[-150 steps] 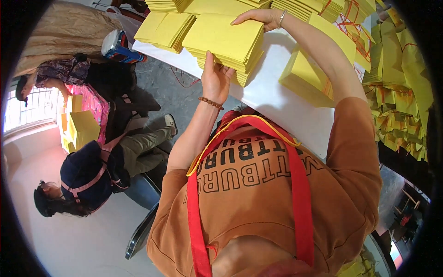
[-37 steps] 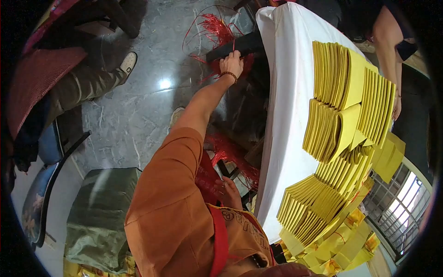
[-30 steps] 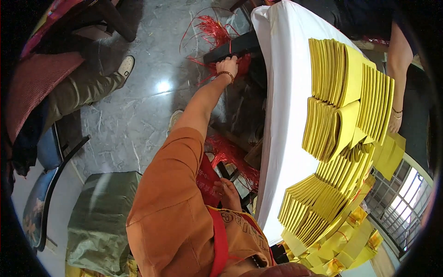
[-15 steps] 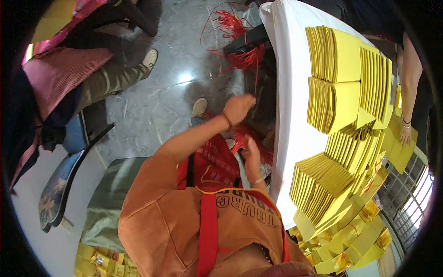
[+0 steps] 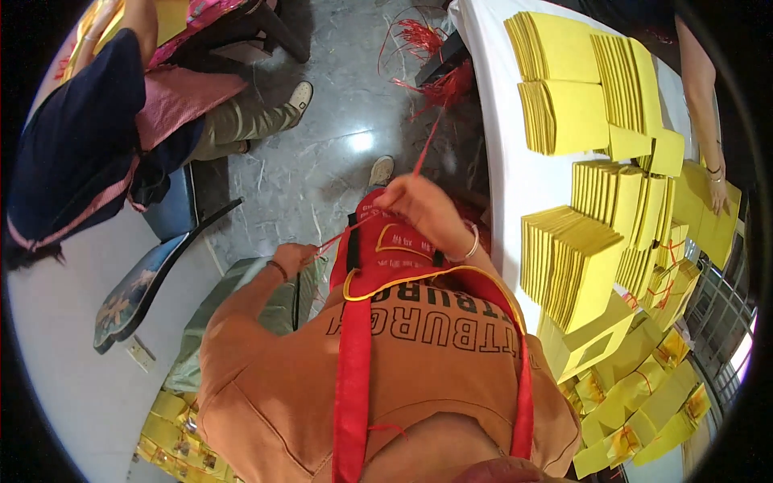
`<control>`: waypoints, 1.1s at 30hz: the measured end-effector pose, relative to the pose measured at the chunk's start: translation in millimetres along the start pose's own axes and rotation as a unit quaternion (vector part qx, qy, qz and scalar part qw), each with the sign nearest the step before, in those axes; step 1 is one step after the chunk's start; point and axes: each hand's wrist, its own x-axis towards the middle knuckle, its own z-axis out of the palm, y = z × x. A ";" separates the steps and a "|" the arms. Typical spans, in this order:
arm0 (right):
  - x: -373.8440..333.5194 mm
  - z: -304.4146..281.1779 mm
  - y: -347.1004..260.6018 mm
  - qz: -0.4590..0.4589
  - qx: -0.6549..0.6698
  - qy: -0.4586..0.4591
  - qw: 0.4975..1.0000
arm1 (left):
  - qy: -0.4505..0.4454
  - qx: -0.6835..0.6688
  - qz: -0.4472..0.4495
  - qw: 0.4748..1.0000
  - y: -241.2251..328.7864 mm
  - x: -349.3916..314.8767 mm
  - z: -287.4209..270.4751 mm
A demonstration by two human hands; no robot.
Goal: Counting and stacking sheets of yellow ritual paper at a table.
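Observation:
A red plastic string [image 5: 427, 146] runs down from the red bundle of strands beside the table to my right hand [image 5: 425, 208]. From there it stretches on across my red apron [image 5: 394, 241] to my left hand [image 5: 295, 259]. My left hand, low at the left by my side, is closed on the string's end part. The right hand, wearing a light bangle, is bent over the string in front of the apron, its fingers curled round it. Some of its fingertips are hidden behind the hand.
At the right, a white-covered table [image 5: 506, 161] bears stacks of folded yellow paper [image 5: 568, 266]. Across it, a person's hand [image 5: 718, 193] rests on yellow sheets. Another person in a dark top [image 5: 72, 137] stands at the left by a blue chair [image 5: 133, 298]. Green sheeting [image 5: 233, 298] lies below.
My left hand has drawn back from near the table to my left side, pulling the string along. My right hand has risen onto the string. The view has shifted, and the person at left leans in.

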 end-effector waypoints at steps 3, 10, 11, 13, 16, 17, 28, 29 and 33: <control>-37.3 33.6 -6.1 0.065 -0.139 -0.194 0.969 | -0.046 0.085 -0.072 0.993 -5.4 -29.3 15.6; -91.2 48.1 -50.7 0.006 -0.171 -0.215 0.962 | -0.020 0.077 -0.130 0.988 -17.8 -67.3 71.5; -96.8 47.1 -44.9 0.025 -0.166 -0.202 0.965 | 0.048 0.071 -0.112 0.990 -0.9 -53.2 63.5; -106.8 44.5 -38.5 -0.004 -0.131 -0.171 0.976 | 0.026 0.074 -0.117 0.990 32.8 -27.1 34.5; -110.9 57.5 -69.4 -0.150 -0.035 -0.043 0.987 | -0.043 0.155 -0.168 0.972 50.3 9.8 1.5; -104.4 46.9 -82.5 -0.161 0.003 -0.036 0.986 | 0.011 0.110 -0.197 0.974 69.4 22.5 -24.5; -191.3 26.0 -198.1 -0.408 0.148 0.008 0.901 | 0.039 -0.405 0.389 0.826 394.0 38.4 -168.2; -218.1 14.2 -210.4 -0.446 0.131 0.029 0.885 | 0.040 -0.429 0.387 0.815 403.9 46.1 -163.1; -288.5 -2.1 -241.8 -0.586 0.029 0.118 0.801 | 0.029 -0.536 0.398 0.744 434.4 63.7 -162.6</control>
